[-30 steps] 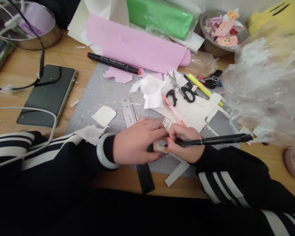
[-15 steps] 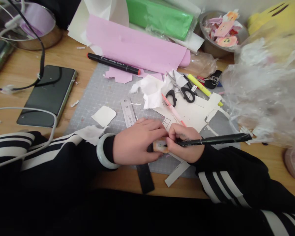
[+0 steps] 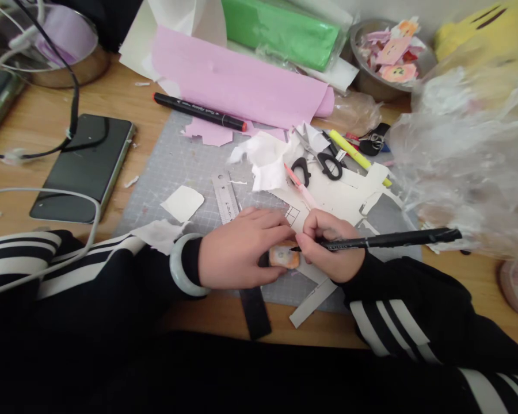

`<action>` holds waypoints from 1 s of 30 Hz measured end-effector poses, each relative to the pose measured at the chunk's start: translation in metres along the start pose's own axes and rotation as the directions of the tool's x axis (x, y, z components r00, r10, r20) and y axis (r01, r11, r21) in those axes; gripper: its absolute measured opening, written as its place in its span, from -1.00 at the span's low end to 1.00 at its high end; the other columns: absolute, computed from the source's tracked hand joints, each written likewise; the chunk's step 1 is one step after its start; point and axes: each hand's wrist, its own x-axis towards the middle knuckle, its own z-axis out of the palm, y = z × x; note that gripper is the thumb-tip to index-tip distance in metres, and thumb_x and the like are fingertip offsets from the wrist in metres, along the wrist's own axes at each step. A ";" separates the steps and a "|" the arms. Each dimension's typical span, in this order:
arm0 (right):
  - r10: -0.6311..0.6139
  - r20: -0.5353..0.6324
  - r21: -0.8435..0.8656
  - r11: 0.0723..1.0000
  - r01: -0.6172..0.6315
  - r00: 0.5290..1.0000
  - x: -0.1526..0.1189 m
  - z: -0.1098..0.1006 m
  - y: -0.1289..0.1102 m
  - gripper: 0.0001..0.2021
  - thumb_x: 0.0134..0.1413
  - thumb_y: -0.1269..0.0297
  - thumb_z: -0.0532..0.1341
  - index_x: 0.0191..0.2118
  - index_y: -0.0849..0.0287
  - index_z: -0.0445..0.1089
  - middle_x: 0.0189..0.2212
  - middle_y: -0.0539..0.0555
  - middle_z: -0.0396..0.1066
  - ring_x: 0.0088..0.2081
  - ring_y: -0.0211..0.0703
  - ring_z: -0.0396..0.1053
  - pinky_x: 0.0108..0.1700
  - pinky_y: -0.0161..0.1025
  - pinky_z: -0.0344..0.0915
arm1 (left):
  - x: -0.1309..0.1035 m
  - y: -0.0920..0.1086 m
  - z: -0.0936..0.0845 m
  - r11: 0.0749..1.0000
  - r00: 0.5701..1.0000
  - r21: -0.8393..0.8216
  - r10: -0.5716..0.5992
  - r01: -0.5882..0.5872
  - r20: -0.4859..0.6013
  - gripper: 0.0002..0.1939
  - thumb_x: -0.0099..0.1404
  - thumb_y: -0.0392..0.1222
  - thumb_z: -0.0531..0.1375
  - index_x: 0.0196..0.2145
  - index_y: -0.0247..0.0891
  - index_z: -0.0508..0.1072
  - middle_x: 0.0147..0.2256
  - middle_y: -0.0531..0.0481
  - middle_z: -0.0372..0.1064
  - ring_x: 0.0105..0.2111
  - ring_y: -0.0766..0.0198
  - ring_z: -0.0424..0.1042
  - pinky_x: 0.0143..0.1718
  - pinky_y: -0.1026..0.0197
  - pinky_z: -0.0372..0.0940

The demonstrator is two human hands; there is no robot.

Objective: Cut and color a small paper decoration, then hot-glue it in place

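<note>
- Drawn slightly rightward since half a second ago, the right hand [image 3: 334, 244] and its black pen [image 3: 392, 238] uncover more of the small painted piece [image 3: 285, 256].
- Wooden table [image 3: 129, 92], under everything.
- Gray cutting mat [image 3: 155, 172], gridded, lying beneath both hands.
- Clear plastic bag [image 3: 466, 144], crumpled, on the right side beyond the pen's far end.
- Pink sheet [image 3: 237, 80], folded over, beyond the hands.
- Dark phone [image 3: 82, 167], lying on the table well to the left of the hands.
- Left hand [image 3: 242, 247], palm down, holding the painted piece between thumb and fingers from its left side.
- Right hand, just right of the piece, pinching the black pen between thumb and fingers, the nib pointing left.
- Scissors [image 3: 323, 157], on paper beyond the right hand.
- Painted piece, orange and white, between the two hands and close against the left thumb; the nib is at its right part, though whether it touches is hard to tell.
</note>
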 end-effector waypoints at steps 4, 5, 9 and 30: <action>-0.040 -0.002 -0.064 0.997 0.040 0.999 0.000 -0.001 -0.001 -0.81 -0.12 0.42 0.13 -0.59 0.14 0.06 -0.73 -0.16 0.03 -0.66 -0.44 -0.02 -0.62 -0.45 0.01 | 0.000 0.000 0.000 1.000 1.000 0.004 0.003 -0.003 0.001 -0.68 0.17 -0.12 0.17 -0.12 -0.27 0.34 -0.13 -0.06 0.33 -0.12 0.14 0.28 -0.11 0.10 0.11; -0.044 -0.009 -0.077 0.996 0.043 0.999 0.000 -0.001 0.000 -0.80 -0.14 0.42 0.14 -0.59 0.14 0.06 -0.72 -0.16 0.03 -0.66 -0.44 -0.02 -0.63 -0.45 0.01 | 0.000 0.000 0.000 1.000 1.000 0.005 0.003 -0.003 0.002 -0.68 0.17 -0.13 0.17 -0.12 -0.27 0.34 -0.14 -0.06 0.33 -0.12 0.14 0.29 -0.12 0.10 0.11; 0.002 -0.031 -0.055 0.998 -0.004 1.000 0.000 0.000 0.000 -0.79 -0.13 0.41 0.13 -0.60 0.13 0.03 -0.73 -0.16 0.04 -0.67 -0.44 -0.01 -0.63 -0.45 0.02 | 0.000 0.000 0.000 1.000 1.000 0.013 -0.004 0.004 0.003 -0.69 0.17 -0.12 0.17 -0.13 -0.27 0.35 -0.14 -0.06 0.33 -0.12 0.14 0.29 -0.12 0.09 0.11; -0.071 -0.027 -0.185 0.981 0.065 0.997 0.000 0.002 0.003 -0.79 -0.14 0.42 0.12 -0.60 0.15 0.02 -0.72 -0.17 0.01 -0.65 -0.45 -0.04 -0.60 -0.44 -0.03 | 0.001 0.000 0.001 1.000 1.000 0.006 -0.007 0.007 0.002 -0.70 0.15 -0.14 0.18 -0.15 -0.26 0.36 -0.16 -0.05 0.33 -0.13 0.14 0.29 -0.14 0.11 0.09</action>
